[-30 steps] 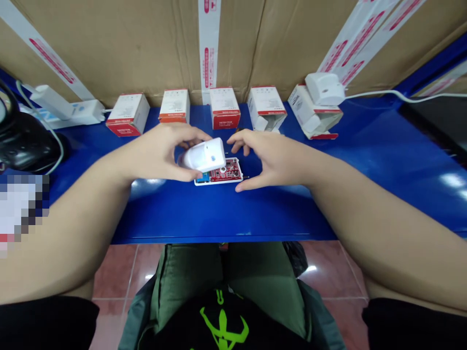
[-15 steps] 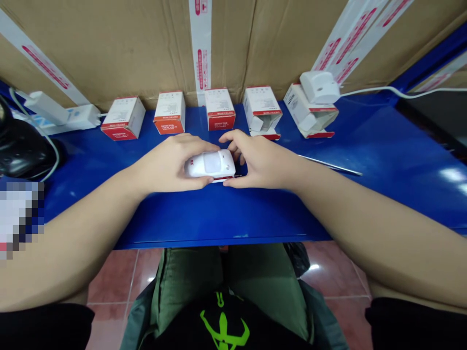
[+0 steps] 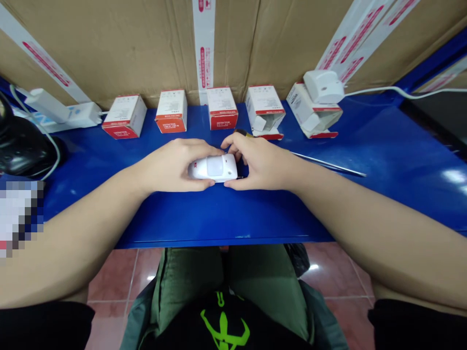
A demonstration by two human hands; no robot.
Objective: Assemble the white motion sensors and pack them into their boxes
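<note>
A white motion detector lies between my hands, front face up, its long side running left to right. My left hand is wrapped round its left end, thumb along the near side and fingers along the far side. At the other end, the thumb and fingertips of my right hand grip the detector's right-hand corners. A short dark wire or pin sticks out there, near my right thumb. Beyond my right hand lies a screwdriver with a long metal shaft; the hand and wrist hide part of it.
Several red-and-white detector boxes stand in a row at the back of the blue table. Another white detector, with a cable, rests on the rightmost box. A power strip and a black object are at left.
The detector has tilted slightly, and the red strip along its near edge no longer shows. Both hands have stayed on it. More of the screwdriver's handle shows behind my right hand.
</note>
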